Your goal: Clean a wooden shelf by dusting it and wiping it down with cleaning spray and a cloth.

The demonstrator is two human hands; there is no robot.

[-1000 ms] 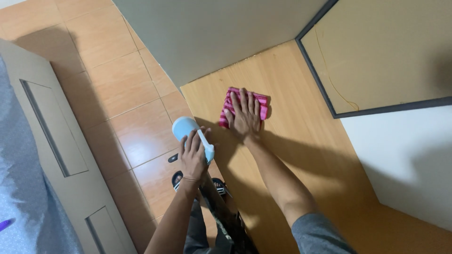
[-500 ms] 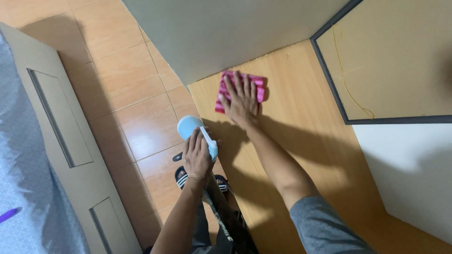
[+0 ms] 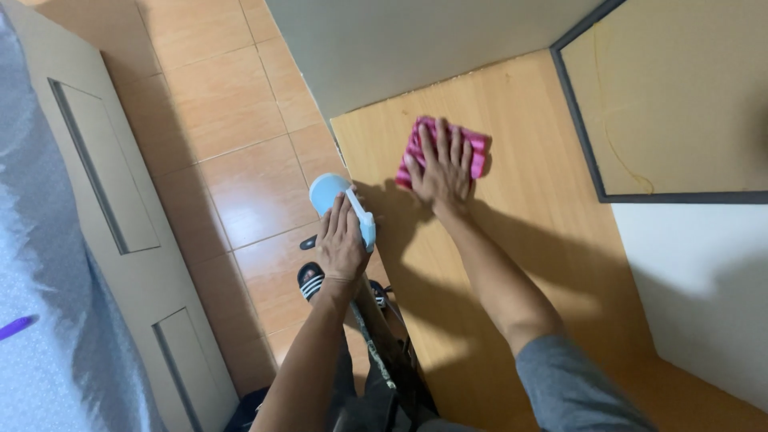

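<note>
So the right hand [image 3: 442, 170] is spread flat, fingers fanned, pressing straight down on the pink striped cloth [image 3: 445, 149], which sits on the wooden surface [image 3: 512, 264] up near the far wall [image 3: 416, 40]. Cloth's right under the palm, poking out past the fingertips, its longer side running across the hand. The left hand [image 3: 342, 240] is curled around a light blue spray bottle [image 3: 342, 202] at the surface's left edge, out over the tiled floor [image 3: 232, 152], near the cloth but not touching it.
</note>
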